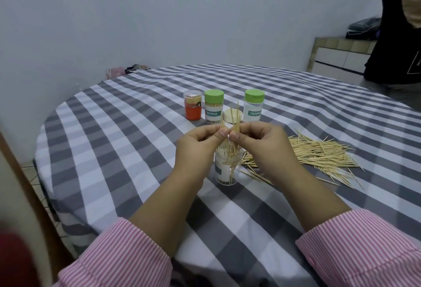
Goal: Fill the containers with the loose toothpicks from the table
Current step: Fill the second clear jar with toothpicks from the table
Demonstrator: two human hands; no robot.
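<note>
Both the left hand (200, 141) and right hand (257, 141) pinch a light, stiff, splay-prone toothpick bundle (232, 118) mid-length above the open container (227, 168).

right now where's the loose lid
In the head view, the cream lid lies on the table behind the hands, between the two green-capped jars.

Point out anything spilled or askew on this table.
A pile of loose toothpicks lies scattered across the tablecloth right of the open jar. A cream lid sits off, behind both hands.
</note>
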